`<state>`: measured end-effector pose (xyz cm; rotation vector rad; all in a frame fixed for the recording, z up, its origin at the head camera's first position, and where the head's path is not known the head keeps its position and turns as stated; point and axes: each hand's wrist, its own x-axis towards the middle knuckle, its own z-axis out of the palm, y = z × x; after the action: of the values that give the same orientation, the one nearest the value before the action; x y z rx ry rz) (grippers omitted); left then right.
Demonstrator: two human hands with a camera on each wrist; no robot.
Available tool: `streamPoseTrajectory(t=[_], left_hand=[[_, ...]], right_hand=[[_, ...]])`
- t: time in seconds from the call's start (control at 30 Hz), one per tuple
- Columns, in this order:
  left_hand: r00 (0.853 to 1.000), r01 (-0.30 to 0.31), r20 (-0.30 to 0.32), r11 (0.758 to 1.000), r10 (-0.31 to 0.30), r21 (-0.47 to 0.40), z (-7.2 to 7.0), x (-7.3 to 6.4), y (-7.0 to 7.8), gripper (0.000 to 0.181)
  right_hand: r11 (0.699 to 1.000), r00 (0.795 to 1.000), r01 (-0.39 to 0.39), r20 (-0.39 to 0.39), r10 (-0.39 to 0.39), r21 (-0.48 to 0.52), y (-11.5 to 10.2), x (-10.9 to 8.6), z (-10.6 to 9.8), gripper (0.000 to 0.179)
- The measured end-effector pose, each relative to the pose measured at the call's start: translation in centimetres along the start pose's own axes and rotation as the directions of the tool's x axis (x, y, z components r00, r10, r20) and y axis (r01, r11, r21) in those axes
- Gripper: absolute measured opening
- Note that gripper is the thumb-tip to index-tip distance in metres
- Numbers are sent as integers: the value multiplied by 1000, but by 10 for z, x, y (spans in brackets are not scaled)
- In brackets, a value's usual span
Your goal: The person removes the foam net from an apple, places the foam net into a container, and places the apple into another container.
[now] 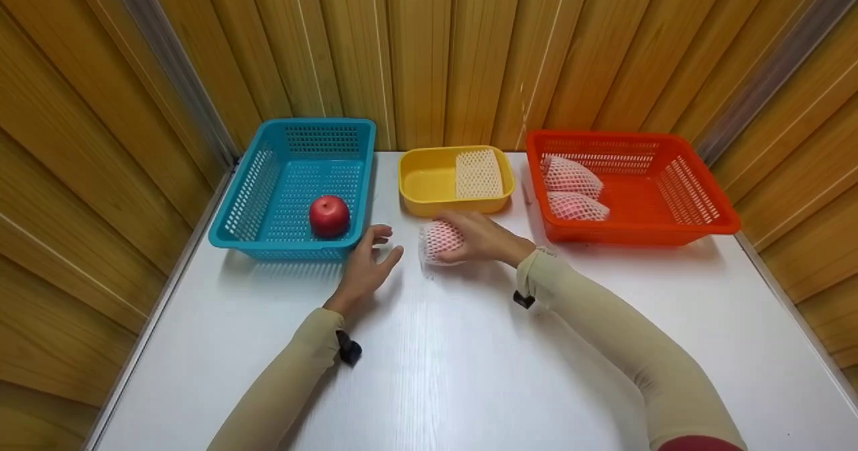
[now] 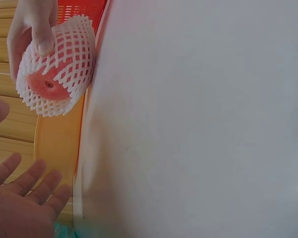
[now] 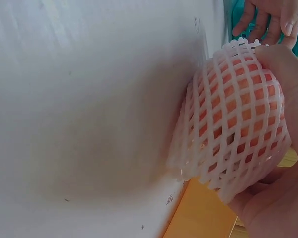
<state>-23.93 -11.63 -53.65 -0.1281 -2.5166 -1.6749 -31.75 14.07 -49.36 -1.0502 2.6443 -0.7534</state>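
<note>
My right hand grips a red apple wrapped in a white foam net, above the table in front of the yellow tub. In the left wrist view the apple shows bare at the net's open end. My left hand holds nothing; its fingers are spread beside the near right corner of the blue basket. A bare red apple sits in that basket. Two netted apples lie at the left of the red basket.
The yellow tub stands between the two baskets, with a stack of flat white foam nets in its right half. Wood-patterned panels rise behind the white table.
</note>
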Motion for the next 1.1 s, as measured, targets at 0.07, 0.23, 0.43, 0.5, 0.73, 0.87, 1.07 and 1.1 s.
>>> streamPoseTrajectory(t=[0.07, 0.23, 0.43, 0.5, 0.73, 0.87, 1.07, 1.1], left_hand=[[1000, -7, 0, 1000, 7, -1, 1, 0, 0, 51], [1000, -25, 5, 1000, 25, 7, 2, 0, 1, 48], [998, -57, 40, 998, 57, -1, 3, 1, 4, 38], [996, -76, 53, 997, 76, -14, 3, 2, 4, 35], [993, -87, 81, 996, 90, -31, 6, 5, 6, 30], [991, -74, 108, 997, 76, -27, 9, 5, 7, 28], [989, -88, 116, 996, 89, -11, 14, 8, 5, 24], [989, -97, 113, 995, 97, -8, 15, 9, 4, 24]], right_hand=[[999, 999, -31, 11, 32, -11, -1, -1, 0, 78], [993, 995, -95, 22, 96, -76, -4, -6, -3, 86], [988, 995, -95, 10, 97, -124, -3, -10, -5, 88], [987, 996, -87, 8, 89, -135, -1, -11, -6, 87], [989, 998, -60, -12, 59, -135, 1, -14, -6, 86], [988, 999, -50, -28, 47, -145, 2, -18, -6, 87], [986, 999, -42, -33, 37, -161, 4, -22, -7, 89], [986, 999, -43, -33, 38, -158, 4, -23, -7, 89]])
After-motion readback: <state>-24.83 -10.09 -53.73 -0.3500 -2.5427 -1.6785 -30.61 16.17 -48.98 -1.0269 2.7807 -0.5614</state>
